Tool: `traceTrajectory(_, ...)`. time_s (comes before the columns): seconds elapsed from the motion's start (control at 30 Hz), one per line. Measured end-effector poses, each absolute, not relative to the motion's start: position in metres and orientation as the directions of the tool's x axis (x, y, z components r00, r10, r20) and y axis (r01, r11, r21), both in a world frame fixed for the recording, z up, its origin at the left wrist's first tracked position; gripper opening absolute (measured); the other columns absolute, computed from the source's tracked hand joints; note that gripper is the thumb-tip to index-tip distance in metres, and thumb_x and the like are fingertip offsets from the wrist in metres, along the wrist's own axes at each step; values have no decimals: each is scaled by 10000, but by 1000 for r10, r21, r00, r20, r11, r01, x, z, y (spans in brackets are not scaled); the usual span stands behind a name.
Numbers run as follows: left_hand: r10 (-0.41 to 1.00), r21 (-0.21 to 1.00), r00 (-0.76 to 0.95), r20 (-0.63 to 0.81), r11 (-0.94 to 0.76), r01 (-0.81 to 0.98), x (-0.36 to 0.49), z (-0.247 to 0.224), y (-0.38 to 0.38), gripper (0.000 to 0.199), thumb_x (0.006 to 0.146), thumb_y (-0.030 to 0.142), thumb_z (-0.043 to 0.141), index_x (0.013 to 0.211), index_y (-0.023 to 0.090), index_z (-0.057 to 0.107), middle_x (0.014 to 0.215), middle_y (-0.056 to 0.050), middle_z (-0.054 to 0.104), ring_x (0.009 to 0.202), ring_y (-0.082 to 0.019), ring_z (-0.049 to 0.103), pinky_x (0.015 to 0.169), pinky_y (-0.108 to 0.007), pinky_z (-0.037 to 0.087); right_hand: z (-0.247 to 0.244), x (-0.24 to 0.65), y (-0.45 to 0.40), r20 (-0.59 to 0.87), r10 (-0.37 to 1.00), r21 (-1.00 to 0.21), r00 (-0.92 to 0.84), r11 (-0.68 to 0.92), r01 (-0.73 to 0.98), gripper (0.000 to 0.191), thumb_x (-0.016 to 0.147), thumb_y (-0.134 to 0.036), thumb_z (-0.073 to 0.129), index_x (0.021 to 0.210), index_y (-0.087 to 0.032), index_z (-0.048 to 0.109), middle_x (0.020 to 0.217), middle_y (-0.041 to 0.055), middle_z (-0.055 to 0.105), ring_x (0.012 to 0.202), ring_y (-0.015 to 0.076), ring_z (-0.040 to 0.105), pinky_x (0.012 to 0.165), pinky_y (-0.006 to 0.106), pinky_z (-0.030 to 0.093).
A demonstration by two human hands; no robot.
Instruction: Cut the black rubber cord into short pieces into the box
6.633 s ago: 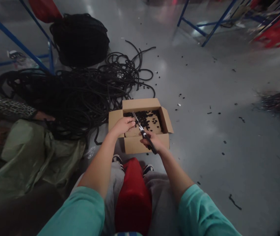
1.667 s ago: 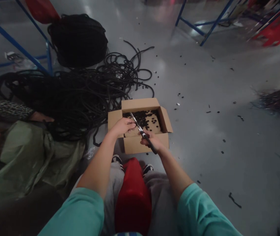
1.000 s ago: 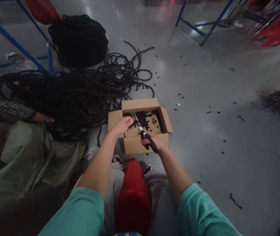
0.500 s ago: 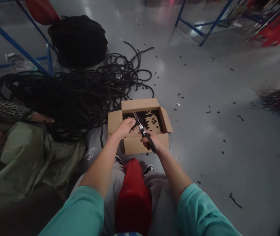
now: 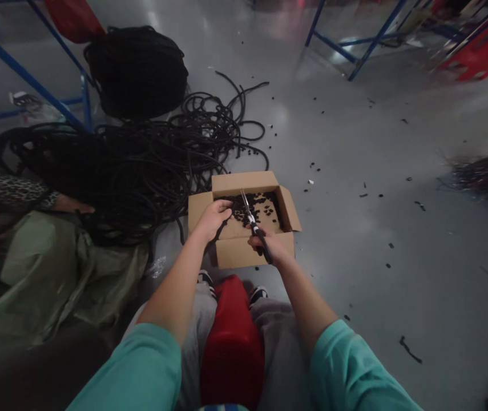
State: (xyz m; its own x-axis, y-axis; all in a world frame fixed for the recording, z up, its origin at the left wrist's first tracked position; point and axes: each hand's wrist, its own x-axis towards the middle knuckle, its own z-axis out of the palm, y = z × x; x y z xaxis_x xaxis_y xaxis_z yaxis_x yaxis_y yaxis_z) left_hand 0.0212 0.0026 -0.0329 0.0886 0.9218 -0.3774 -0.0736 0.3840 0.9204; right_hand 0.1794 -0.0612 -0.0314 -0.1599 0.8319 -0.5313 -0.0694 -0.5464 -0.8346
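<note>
A pair of scissors [image 5: 250, 220] with dark handles is held in my right hand [image 5: 269, 246], its blades pointing away over an open cardboard box [image 5: 254, 252]. My left hand [image 5: 214, 220] is over the left part of the box, thumb and fingers closed on a black cord [image 5: 222, 231] that hangs below the hand. The cord's end at the fingertips is hard to make out against the dark contents. Many short black cut pieces [image 5: 268, 211] lie on the floor of the box, mostly toward its far side.
Left of the box spreads a tangled heap of black cord [image 5: 141, 165], with a large black coil [image 5: 136, 71] behind it. A co-worker's hand [image 5: 72, 204] reaches to the heap. Blue metal frames [image 5: 333, 45] stand farther off. Black scraps [image 5: 410, 349] dot the grey floor.
My left hand has drawn back to the left, away from the blades. The scissors have shifted slightly right, and the two hands are farther apart.
</note>
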Motion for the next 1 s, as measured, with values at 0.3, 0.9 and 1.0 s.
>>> traceTrajectory(0.3,932,934,73,-355,352,59,21,-26,1,107,620,93,591,717,112,552,564,28,560,508,-68,506,567,-217,389,-26,179,-61,-548,787,-826,-285,-564,30,488,456,-123,541,940,-175,510,606,-59,486,591,104,434,566,243,312)
traceTrajectory(0.9,948,933,263,-178,78,351,14,-38,4,218,575,192,637,787,147,615,766,-23,632,742,-141,563,740,-292,430,-24,178,-62,-585,763,-795,-274,-606,11,434,446,-161,511,876,-195,460,521,-77,410,471,92,358,465,234,250)
traceTrajectory(1.0,958,885,245,-150,19,465,13,-37,5,167,614,207,616,773,157,623,794,-31,643,776,-154,567,769,-298,420,-24,178,-62,-579,772,-804,-261,-595,25,443,443,-147,522,882,-188,470,529,-76,421,492,88,358,485,231,255)
